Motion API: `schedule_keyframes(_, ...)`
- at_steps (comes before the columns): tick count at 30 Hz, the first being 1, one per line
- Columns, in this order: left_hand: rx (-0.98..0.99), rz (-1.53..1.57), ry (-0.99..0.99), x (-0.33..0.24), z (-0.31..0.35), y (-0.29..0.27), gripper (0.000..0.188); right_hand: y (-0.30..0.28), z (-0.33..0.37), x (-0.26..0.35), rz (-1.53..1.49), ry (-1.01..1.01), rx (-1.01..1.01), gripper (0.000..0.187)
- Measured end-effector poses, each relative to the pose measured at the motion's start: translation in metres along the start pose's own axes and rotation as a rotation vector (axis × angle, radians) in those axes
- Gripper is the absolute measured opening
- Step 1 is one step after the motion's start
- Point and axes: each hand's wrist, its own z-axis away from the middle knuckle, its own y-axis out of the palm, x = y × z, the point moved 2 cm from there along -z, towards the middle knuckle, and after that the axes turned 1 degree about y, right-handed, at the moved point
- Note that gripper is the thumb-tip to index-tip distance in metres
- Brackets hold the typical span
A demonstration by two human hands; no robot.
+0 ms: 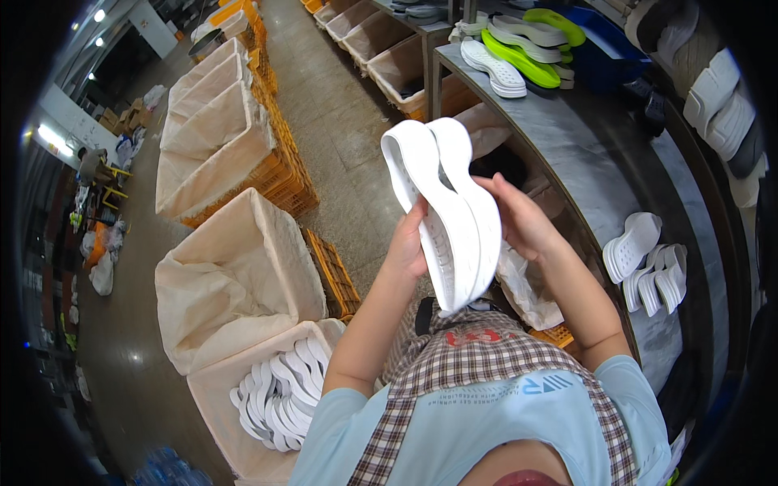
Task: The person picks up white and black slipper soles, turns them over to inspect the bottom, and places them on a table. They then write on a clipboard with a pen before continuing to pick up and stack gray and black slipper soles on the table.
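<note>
Two white shoe soles (pixel 458 212) are held side by side in front of me, standing on edge and tilted. The near one shows its hollow inner side toward the left. My left hand (pixel 408 243) grips the left sole, its thumb over the rim. Around the outer edge of the right sole curves my right hand (pixel 523 217); some of its fingers are hidden behind the sole. Below my left forearm, a cloth-lined bin (pixel 212 405) holds several white soles (pixel 282 394) packed in rows.
A cloth-lined bin (pixel 235 283) and a row of yellow crates (pixel 279 162) run along the left. The grey metal bench (pixel 567 154) on the right carries white soles (pixel 634 247) and, farther off, white and lime-green soles (pixel 519 61). More soles (pixel 721 105) sit on a rack at far right.
</note>
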Motion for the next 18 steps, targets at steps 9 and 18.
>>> schedule_keyframes(9, 0.212, -0.23, 0.136, -0.006, -0.014, 0.008, 0.054, 0.007, 0.029, 0.003, 0.706, -0.353, 0.039, 0.076)
schedule_keyframes(18, 0.063, -0.622, 0.167, -0.015, -0.017, 0.011, 0.056, -0.006, 0.024, 0.002, 1.041, -0.591, -0.031, 0.065)
